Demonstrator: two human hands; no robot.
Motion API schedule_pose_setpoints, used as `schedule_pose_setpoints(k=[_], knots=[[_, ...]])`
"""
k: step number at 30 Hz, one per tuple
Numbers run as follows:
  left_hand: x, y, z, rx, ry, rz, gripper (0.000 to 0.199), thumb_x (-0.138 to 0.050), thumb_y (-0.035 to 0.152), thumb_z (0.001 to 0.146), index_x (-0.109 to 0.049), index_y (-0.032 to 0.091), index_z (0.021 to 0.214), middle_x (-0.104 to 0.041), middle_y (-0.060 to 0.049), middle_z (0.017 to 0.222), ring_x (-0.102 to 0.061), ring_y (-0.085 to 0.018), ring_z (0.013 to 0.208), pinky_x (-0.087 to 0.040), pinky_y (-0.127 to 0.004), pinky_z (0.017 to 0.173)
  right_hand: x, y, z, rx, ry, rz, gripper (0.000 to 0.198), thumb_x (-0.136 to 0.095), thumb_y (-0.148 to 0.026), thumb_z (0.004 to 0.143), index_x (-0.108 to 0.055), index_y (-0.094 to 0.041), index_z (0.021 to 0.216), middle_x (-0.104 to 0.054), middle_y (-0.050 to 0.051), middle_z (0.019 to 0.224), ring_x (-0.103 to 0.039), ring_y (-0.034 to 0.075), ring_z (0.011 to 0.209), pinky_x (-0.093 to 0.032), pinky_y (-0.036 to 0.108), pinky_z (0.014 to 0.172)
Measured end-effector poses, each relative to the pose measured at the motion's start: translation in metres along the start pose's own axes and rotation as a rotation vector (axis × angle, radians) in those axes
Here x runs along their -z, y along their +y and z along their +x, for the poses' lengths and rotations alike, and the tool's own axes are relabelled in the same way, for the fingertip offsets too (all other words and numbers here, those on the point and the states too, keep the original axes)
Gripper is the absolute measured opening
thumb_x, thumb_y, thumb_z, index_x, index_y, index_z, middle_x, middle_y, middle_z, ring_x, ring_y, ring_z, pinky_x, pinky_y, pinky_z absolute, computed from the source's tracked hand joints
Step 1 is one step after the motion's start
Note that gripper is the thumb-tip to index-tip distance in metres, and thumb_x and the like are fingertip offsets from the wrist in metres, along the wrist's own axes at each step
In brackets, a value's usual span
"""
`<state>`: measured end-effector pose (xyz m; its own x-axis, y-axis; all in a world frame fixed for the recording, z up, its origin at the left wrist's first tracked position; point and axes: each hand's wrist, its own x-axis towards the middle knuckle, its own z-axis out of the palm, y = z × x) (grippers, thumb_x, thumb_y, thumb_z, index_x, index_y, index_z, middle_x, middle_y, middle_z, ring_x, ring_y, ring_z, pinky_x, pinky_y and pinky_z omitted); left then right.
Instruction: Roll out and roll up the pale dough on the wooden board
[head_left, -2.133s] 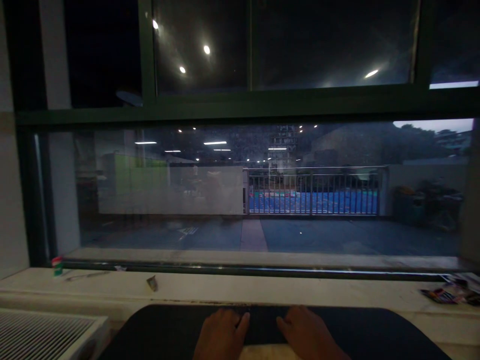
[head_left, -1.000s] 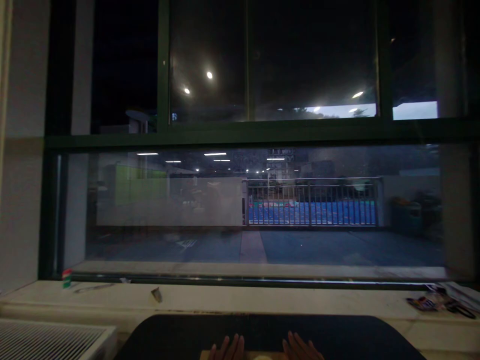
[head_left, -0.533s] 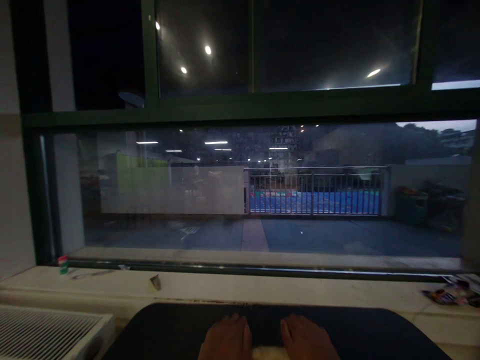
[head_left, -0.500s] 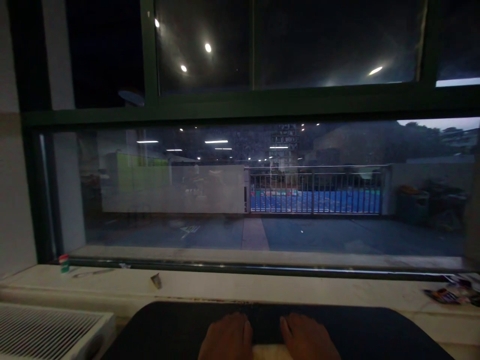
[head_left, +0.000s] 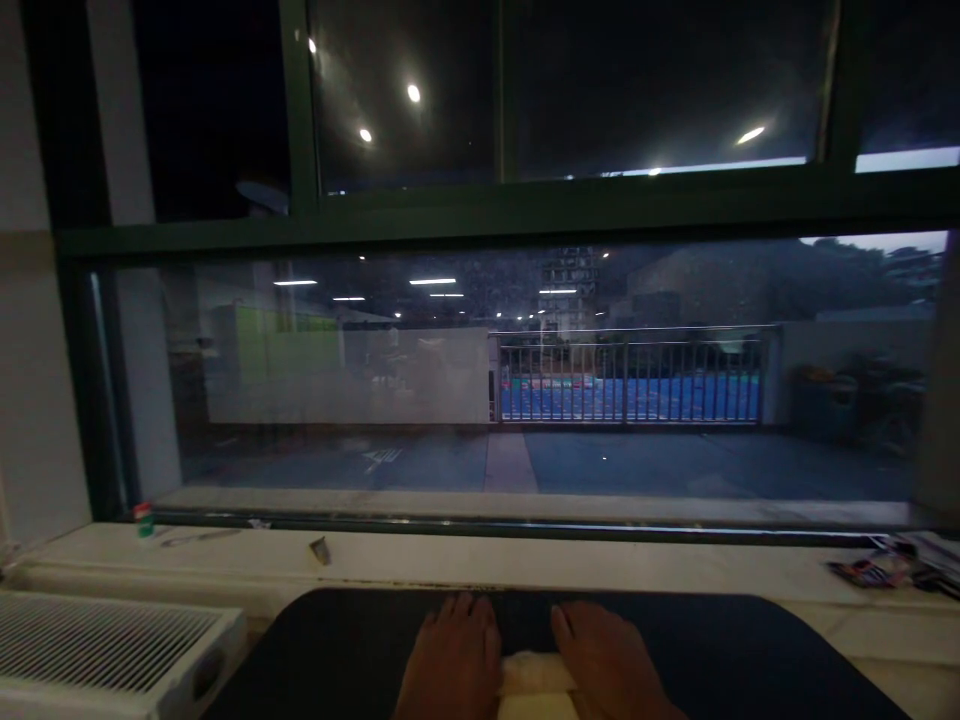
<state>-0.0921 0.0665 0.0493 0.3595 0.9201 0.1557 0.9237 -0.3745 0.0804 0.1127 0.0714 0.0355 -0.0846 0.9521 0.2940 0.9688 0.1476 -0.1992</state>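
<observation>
My left hand [head_left: 452, 652] rests back-up on a dark board with rounded corners [head_left: 360, 640], its fingers bent and close together, pointing at the window. My right hand [head_left: 606, 655] mirrors it on the other side, thumb side inward. Between the two lies a pale cream thing [head_left: 536, 675] that looks like folded cloth. Both hands press against its sides, and their palms and fingertips are largely hidden. Its near end runs out of the picture at the bottom.
Behind the board runs a cream window sill [head_left: 525, 565]. It carries a small red-and-green container [head_left: 143, 520], a torn scrap [head_left: 320, 550] and a pile of packets [head_left: 874, 570]. A white slatted unit [head_left: 120, 640] stands at left. The wide window [head_left: 450, 400] shows a railing outside.
Both hands appear slightly higher in the picture, and more of the pale thing shows between them. The board's far edge also sits a little higher, as the view has shifted slightly.
</observation>
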Motion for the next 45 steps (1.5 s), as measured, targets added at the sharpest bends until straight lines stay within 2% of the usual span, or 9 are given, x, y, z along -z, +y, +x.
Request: schedule_pose_setpoints(k=[7, 13, 21, 26, 30, 35, 37, 40, 45], knots=[[-0.009, 0.006, -0.027, 0.051, 0.040, -0.049, 0.048, -0.027, 0.036, 0.098, -0.048, 0.029, 0.141, -0.047, -0.001, 0.148, -0.036, -0.026, 0.140, -0.022, -0.054, 0.117, 0.005, -0.008, -0.043, 0.108, 0.079, -0.109, 0.041, -0.033, -0.021, 0.097, -0.071, -0.018, 0.111, -0.071, 0.013, 0.115, -0.065, 0.030, 0.106, -0.049, 0.047, 0.092], [-0.019, 0.004, -0.040, 0.037, -0.003, -0.058, 0.050, -0.028, 0.034, 0.098, -0.040, 0.027, 0.145, -0.036, 0.001, 0.152, -0.032, -0.026, 0.142, -0.024, -0.054, 0.117, -0.011, 0.008, -0.053, 0.194, 0.155, -0.125, 0.041, -0.038, -0.027, 0.096, -0.066, -0.019, 0.125, -0.060, 0.012, 0.133, -0.059, 0.033, 0.119, -0.050, 0.052, 0.096], [-0.014, -0.001, -0.034, -0.038, -0.051, -0.042, 0.046, -0.027, 0.033, 0.099, -0.048, 0.031, 0.140, -0.044, 0.002, 0.147, -0.037, -0.022, 0.139, -0.032, -0.044, 0.115, -0.012, 0.013, -0.049, 0.221, 0.090, -0.072, 0.040, -0.041, -0.027, 0.094, -0.065, -0.024, 0.126, -0.057, 0.008, 0.135, -0.056, 0.029, 0.123, -0.049, 0.047, 0.098], [-0.003, 0.003, -0.027, -0.023, -0.004, 0.005, 0.045, -0.029, 0.031, 0.099, -0.051, 0.029, 0.138, -0.046, -0.004, 0.148, -0.037, -0.026, 0.139, -0.027, -0.054, 0.115, 0.000, -0.001, -0.040, 0.143, 0.102, -0.057, 0.040, -0.035, -0.025, 0.097, -0.069, -0.023, 0.119, -0.066, 0.011, 0.125, -0.063, 0.030, 0.113, -0.051, 0.048, 0.094], [0.003, 0.006, -0.017, -0.009, 0.008, 0.045, 0.043, -0.032, 0.024, 0.095, -0.059, 0.022, 0.129, -0.058, -0.012, 0.138, -0.050, -0.031, 0.130, -0.041, -0.056, 0.103, 0.007, -0.006, -0.023, 0.105, 0.107, -0.058, 0.039, -0.034, -0.021, 0.096, -0.073, -0.017, 0.098, -0.072, 0.015, 0.104, -0.070, 0.030, 0.093, -0.055, 0.041, 0.074], [0.001, 0.001, 0.002, -0.029, -0.020, 0.019, 0.042, -0.046, 0.026, 0.090, -0.058, 0.021, 0.129, -0.064, -0.012, 0.129, -0.059, -0.027, 0.119, -0.047, -0.041, 0.096, 0.003, -0.002, -0.004, 0.052, 0.120, 0.003, 0.032, -0.038, -0.027, 0.098, -0.066, -0.017, 0.112, -0.073, 0.012, 0.104, -0.070, 0.022, 0.093, -0.051, 0.029, 0.075], [0.000, -0.001, 0.007, 0.030, 0.002, -0.010, 0.038, -0.036, 0.033, 0.096, -0.064, 0.023, 0.120, -0.071, -0.010, 0.114, -0.067, -0.024, 0.103, -0.050, -0.037, 0.087, 0.001, -0.001, -0.001, 0.026, 0.123, 0.024, 0.035, -0.035, -0.030, 0.101, -0.068, -0.021, 0.102, -0.075, 0.008, 0.093, -0.071, 0.020, 0.084, -0.049, 0.028, 0.071], [0.001, 0.000, 0.012, 0.119, 0.047, -0.047, 0.059, -0.013, 0.041, 0.102, -0.070, 0.025, 0.104, -0.075, -0.008, 0.101, -0.070, -0.022, 0.093, -0.050, -0.034, 0.080, 0.001, -0.003, 0.000, 0.001, 0.125, 0.026, 0.041, -0.033, -0.033, 0.102, -0.071, -0.022, 0.091, -0.075, 0.007, 0.088, -0.071, 0.022, 0.080, -0.048, 0.029, 0.070], [0.002, 0.002, 0.015, 0.129, 0.109, -0.062, 0.064, -0.010, 0.045, 0.103, -0.069, 0.021, 0.101, -0.073, -0.009, 0.097, -0.068, -0.021, 0.093, -0.048, -0.033, 0.083, 0.011, -0.011, 0.001, 0.024, 0.123, -0.021, 0.059, -0.021, -0.039, 0.105, -0.073, -0.016, 0.089, -0.074, 0.013, 0.086, -0.071, 0.026, 0.080, -0.047, 0.034, 0.070]])
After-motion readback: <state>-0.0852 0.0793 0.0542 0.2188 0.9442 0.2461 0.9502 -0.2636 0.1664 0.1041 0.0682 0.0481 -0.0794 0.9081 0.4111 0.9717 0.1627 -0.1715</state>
